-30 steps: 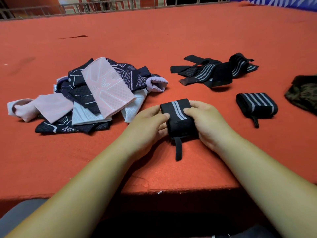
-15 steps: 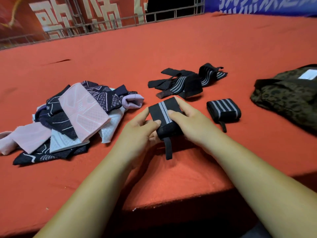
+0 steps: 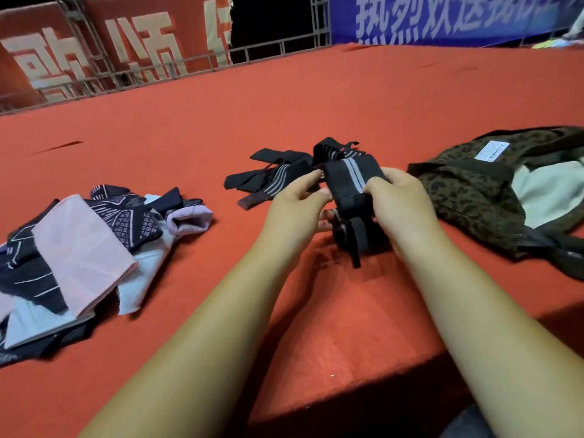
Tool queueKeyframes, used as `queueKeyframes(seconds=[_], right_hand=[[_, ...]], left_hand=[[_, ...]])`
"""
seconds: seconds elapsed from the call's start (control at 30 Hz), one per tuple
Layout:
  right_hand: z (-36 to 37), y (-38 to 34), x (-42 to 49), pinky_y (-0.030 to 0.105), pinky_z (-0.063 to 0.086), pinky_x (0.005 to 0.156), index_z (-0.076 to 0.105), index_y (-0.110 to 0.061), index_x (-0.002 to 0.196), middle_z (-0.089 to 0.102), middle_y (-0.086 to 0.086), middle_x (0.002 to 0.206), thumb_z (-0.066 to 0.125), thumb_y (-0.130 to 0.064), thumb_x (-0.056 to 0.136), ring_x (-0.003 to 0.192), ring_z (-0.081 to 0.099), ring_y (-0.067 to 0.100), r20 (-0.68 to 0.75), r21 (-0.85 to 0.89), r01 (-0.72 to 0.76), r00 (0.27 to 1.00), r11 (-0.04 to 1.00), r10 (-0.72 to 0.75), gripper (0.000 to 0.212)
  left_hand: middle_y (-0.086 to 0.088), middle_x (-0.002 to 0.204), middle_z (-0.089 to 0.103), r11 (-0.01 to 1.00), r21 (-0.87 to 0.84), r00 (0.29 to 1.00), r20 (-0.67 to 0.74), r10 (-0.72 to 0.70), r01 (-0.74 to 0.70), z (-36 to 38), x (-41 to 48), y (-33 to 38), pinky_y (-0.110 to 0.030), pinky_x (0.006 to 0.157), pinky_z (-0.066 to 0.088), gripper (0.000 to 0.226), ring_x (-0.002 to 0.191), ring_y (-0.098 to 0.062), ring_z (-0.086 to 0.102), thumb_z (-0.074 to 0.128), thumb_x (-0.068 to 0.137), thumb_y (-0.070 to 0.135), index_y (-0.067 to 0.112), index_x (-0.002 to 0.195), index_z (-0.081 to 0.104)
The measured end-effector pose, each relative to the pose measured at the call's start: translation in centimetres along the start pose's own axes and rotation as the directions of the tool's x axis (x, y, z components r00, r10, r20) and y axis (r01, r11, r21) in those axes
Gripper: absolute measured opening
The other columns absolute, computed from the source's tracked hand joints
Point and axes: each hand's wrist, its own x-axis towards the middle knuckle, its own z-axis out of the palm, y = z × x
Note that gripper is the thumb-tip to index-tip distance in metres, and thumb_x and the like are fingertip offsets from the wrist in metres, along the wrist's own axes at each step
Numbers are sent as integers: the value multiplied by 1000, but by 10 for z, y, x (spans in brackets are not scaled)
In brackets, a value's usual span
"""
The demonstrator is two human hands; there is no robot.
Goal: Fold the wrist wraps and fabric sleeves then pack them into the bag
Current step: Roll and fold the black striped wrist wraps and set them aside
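Red carpet [image 3: 316, 99] bears fabric sleeves [image 3: 82, 248], loose wraps [image 3: 275, 178], camouflage bag [image 3: 467, 184].

Looks like an event stage or competition platform. Covered wall to wall in red carpet [image 3: 316, 105], with a raised front edge. Fenced along the far side by a low metal railing [image 3: 189, 63]. Backed by a red banner [image 3: 142, 36] bearing large pale Chinese characters and a blue banner [image 3: 442, 17] with white ones.

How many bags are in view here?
1. The olive camouflage fabric bag lies open on the red carpet, just right of the right hand gripping the black grey-striped wrist wrap. None else visible.
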Motion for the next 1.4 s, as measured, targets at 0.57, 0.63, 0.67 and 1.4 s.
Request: queueKeyframes(seconds=[0.57, 0.63, 0.67, 1.4], right_hand=[[-29, 45, 48, 43, 49, 92, 67, -11, 115, 71, 14, 117, 45, -25, 83, 114, 60, 42, -100, -416, -149, 988, 897, 118, 41], [-25, 43, 48, 46, 45, 106, 64, -13, 129, 67, 14, 131, 49, -23, 90, 127, 54, 42, -123, -467, -163, 985, 869, 118, 43], [-23, 43, 47, 47, 41, 110, 61, -14, 136, 63, 15, 138, 50, -24, 93, 132, 51, 43, -135, -490, -163, 985, 856, 111, 46], [29, 10, 7, 46, 41, 112, 72, -28, 108, 58, -1, 126, 51, -22, 98, 127, 45, 32, -81, -415, 118, 983, 902, -166, 24]], left_hand=[[-4, 128, 51, 772, 635, 983, -141, 117, -1, -8, 94, -88, -31, 117, 42, 52, 121, -24, 60, 52, 87, 13, 38, 128, 72], [-5, 128, 41, 778, 628, 969, -213, 127, 36, -10, 93, -87, -28, 116, 39, 56, 119, -29, 58, 55, 91, 9, 41, 136, 67], [-7, 133, 39, 775, 631, 962, -236, 138, 44, -11, 92, -86, -28, 116, 36, 59, 124, -30, 55, 56, 91, 9, 42, 139, 65], [5, 164, 46, 801, 599, 1000, -14, 12, -1, -39, 91, -80, -40, 123, 38, 69, 144, -23, 49, 63, 92, 22, 26, 159, 47]])
